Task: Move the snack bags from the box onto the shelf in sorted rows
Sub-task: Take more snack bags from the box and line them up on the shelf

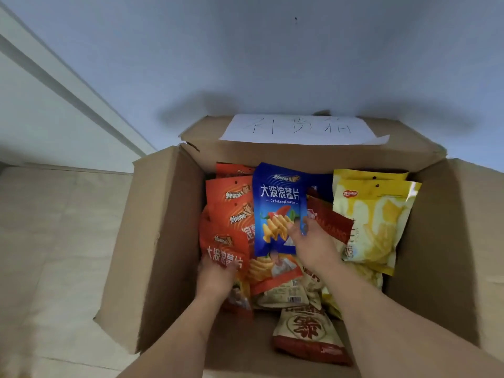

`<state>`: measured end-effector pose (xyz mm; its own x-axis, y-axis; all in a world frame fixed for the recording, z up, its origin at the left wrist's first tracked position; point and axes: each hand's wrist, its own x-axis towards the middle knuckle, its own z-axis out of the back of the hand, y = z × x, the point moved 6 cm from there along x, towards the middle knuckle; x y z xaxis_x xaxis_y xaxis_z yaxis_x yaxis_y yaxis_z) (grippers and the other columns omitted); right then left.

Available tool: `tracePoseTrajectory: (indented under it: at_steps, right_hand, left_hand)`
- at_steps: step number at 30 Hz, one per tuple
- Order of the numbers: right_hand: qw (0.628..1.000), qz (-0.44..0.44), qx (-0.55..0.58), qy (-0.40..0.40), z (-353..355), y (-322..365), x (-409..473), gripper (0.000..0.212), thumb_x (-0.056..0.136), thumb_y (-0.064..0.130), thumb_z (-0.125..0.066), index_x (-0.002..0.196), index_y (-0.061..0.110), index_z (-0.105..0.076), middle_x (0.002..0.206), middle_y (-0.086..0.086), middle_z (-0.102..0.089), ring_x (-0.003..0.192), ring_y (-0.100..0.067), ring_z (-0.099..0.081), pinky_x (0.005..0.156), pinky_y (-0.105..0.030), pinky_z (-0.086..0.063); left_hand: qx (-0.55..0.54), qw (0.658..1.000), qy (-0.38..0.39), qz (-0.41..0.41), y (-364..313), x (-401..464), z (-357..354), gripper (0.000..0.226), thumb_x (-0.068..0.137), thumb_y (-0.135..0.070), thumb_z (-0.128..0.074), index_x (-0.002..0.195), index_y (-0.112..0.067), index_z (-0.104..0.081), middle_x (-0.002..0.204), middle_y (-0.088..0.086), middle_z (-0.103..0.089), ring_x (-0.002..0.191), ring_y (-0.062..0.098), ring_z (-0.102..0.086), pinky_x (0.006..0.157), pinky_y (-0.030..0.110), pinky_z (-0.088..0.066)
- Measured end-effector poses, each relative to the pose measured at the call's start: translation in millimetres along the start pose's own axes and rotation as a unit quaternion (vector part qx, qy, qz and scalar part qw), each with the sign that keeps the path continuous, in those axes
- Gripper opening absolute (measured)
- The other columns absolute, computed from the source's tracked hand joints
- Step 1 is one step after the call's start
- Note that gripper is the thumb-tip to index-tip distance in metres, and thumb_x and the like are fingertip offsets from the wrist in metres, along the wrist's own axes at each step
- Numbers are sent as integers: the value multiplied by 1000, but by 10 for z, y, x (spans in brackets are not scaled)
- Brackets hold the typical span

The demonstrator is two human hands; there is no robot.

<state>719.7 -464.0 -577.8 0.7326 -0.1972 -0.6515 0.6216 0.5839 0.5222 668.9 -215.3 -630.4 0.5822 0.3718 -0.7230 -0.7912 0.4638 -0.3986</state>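
I am reaching both hands down into the open box (163,230), which is sitting on a pale floor (54,241) against a bluish wall (245,50). My right hand (313,245) is gripping the blue bag (278,208) at its lower right edge, with the fingers curled round the edge and the thumb lying across the front, and the bag is standing nearly upright in the middle of the box. My left hand (215,276) is holding the bottom of a red bag (225,249); its fingers are hidden behind the bag, so I cannot tell exactly how they are curling, though the bag is plainly resting in that hand. Behind it, 2 or more other red bags (231,197) are leaning in a stack along the left side of the box. To the right, 2 yellow bags (373,214) are standing one behind the other near the right wall, and a dark red bag (331,222) is poking out between them and my right hand. Closer to me, a cream bag (308,334) with a red band is lying flat near the front of the box, with other pale bags (286,293) lying under the blue one. A white sheet (300,129) with handwritten characters is lying on the far flap (201,137).
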Motion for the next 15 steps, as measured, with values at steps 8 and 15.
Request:
tracePoseTrajectory:
  at_steps: [8, 15]
  right_hand:
    - [982, -130, 131, -31, -493, -288, 712, 107, 69, 86, -55, 147, 15, -36, 140, -15, -52, 122, -37, -55, 102, -49, -46]
    - [954, -181, 230, -66, -403, -346, 834, 98, 73, 55, -81, 148, 10, -38, 137, -10, -59, 125, -33, -56, 106, -45, -44]
  left_hand:
    - [-95, 992, 61, 53, 456, 569, -230, 123, 55, -43, -95, 154, -24, -25, 148, 3, -49, 136, 27, -48, 115, 50, -38]
    - [-151, 980, 125, 22, 578, 630, -241, 105, 57, -23, -98, 140, -32, -35, 126, -7, -59, 106, 8, -57, 92, 28, -44]
